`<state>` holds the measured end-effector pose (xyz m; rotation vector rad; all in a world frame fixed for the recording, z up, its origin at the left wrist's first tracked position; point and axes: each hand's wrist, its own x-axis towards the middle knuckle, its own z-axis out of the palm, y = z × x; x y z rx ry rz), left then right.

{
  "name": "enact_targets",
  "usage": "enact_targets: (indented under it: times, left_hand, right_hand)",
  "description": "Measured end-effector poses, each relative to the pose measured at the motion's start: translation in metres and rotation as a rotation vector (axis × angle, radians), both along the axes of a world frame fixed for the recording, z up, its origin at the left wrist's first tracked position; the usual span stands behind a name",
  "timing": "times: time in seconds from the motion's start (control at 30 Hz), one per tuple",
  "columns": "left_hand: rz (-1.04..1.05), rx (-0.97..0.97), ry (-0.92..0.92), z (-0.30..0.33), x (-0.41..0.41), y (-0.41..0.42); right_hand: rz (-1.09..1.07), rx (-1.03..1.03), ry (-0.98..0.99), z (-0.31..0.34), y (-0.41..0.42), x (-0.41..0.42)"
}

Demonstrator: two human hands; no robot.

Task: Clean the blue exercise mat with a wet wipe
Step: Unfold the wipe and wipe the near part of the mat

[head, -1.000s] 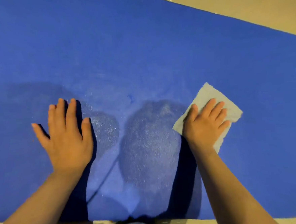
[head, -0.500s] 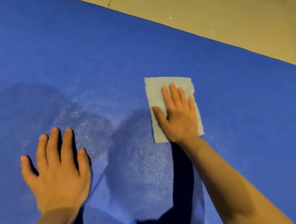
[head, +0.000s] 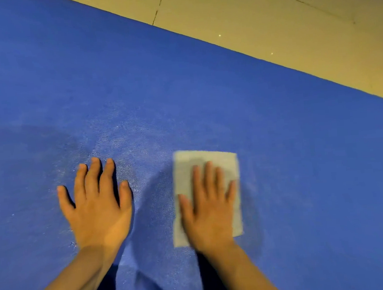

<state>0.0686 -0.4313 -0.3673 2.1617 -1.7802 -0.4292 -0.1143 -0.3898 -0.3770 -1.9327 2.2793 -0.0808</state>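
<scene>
Flattened on the wet wipe, the right hand is seen with straight fingers pressing the sheet down against the blue exercise mat; nothing is pinched or curled round. The wipe lies spread as a pale rectangle at about 4 o'clock from the frame's centre, its top edge and both side edges showing past the fingers. It is judged to be held under an open palm so that a broad, even patch of the mat is rubbed at once and the sheet does not bunch. Some blur is seen on this hand and the wipe, which suggests a stroke in progress.

At about 8 o'clock the left hand is laid flat and bare on the mat, fingers straight and slightly spread, gripping nothing. It is judged to be placed there as a brace, so that weight is carried and the mat is kept from sliding under the wiping.

A paler, speckled sheen is seen on the mat around and above both hands, probably moisture. Beige floor is visible at 1 o'clock, beyond the mat's far edge.

Counted: two hands, one wipe, one mat.
</scene>
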Motion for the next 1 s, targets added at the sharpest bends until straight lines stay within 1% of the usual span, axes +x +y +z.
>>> enact_targets:
  times: [0.07,0.1,0.13,0.17,0.2,0.23,0.33,0.37,0.4,0.43,0.47,0.5,0.57,0.6,0.63,0.67,0.73,0.77,0.8,0.83,0.87,0.93,1.0]
  left_hand:
    - [-0.003,-0.064,0.029,0.005,0.002,-0.013]
    - [0.002,-0.103,0.039,0.007,0.001,-0.023]
    - [0.011,-0.132,0.040,0.008,-0.001,-0.036]
    - [0.013,-0.142,0.034,0.007,-0.005,-0.051]
    - [0.007,-0.141,0.019,0.005,-0.010,-0.068]
    - [-0.009,-0.137,0.002,0.003,-0.015,-0.087]
    - [-0.019,-0.101,0.000,-0.006,-0.035,-0.132]
    - [0.010,-0.069,-0.015,-0.009,-0.041,-0.139]
    - [0.044,-0.055,-0.044,-0.012,-0.046,-0.142]
    - [0.068,-0.059,-0.064,-0.014,-0.049,-0.142]
    - [0.076,-0.072,-0.068,-0.014,-0.052,-0.142]
    - [0.068,-0.082,-0.063,-0.015,-0.052,-0.141]
    - [0.056,-0.099,-0.052,-0.016,-0.051,-0.140]
    - [0.060,-0.106,-0.056,-0.017,-0.050,-0.140]
    - [0.066,-0.110,-0.066,-0.018,-0.050,-0.142]
    - [0.070,-0.112,-0.078,-0.019,-0.051,-0.141]
    - [0.077,-0.131,-0.092,-0.021,-0.053,-0.140]
    - [0.080,-0.143,-0.096,-0.021,-0.052,-0.140]
    - [0.082,-0.145,-0.099,-0.020,-0.052,-0.141]
    - [0.084,-0.138,-0.100,-0.020,-0.052,-0.141]
    - [0.085,-0.129,-0.098,-0.019,-0.053,-0.142]
    - [0.082,-0.129,-0.095,-0.020,-0.053,-0.142]
    - [0.064,-0.166,-0.130,-0.020,-0.052,-0.141]
  right_hand:
    - [0.291,0.048,-0.024,0.002,0.002,0.017]
    - [0.393,0.059,-0.052,0.003,-0.004,0.011]
    - [0.445,0.050,-0.068,0.004,-0.015,-0.003]
    - [0.438,0.040,-0.066,0.003,-0.028,-0.022]
    - [0.361,0.042,-0.052,0.003,-0.044,-0.047]
    - [0.230,0.061,-0.040,0.004,-0.063,-0.075]
    - [-0.350,0.119,0.015,0.013,-0.113,-0.161]
    - [-0.532,0.132,0.005,0.017,-0.129,-0.177]
    - [-0.669,0.135,-0.027,0.018,-0.149,-0.180]
    - [-0.740,0.127,-0.063,0.014,-0.170,-0.173]
    - [-0.749,0.117,-0.081,0.009,-0.190,-0.159]
    - [-0.704,0.117,-0.080,0.005,-0.209,-0.136]
    - [-0.506,0.076,-0.055,-0.008,-0.242,-0.079]
    - [-0.387,0.006,-0.024,-0.014,-0.252,-0.050]
    - [-0.285,-0.124,0.018,-0.019,-0.257,-0.025]
    - [-0.196,-0.210,0.028,-0.021,-0.259,-0.004]
    - [0.046,-0.188,-0.006,-0.018,-0.257,0.012]
    - [0.157,-0.138,-0.027,-0.016,-0.256,0.003]
    - [0.225,-0.104,-0.046,-0.012,-0.256,-0.014]
    - [0.231,-0.073,-0.052,-0.006,-0.257,-0.037]
    - [0.180,-0.062,-0.034,-0.004,-0.257,-0.066]
    - [-0.039,-0.010,0.017,-0.001,-0.256,-0.133]
    - [-0.316,0.044,0.007,0.006,-0.254,-0.192]
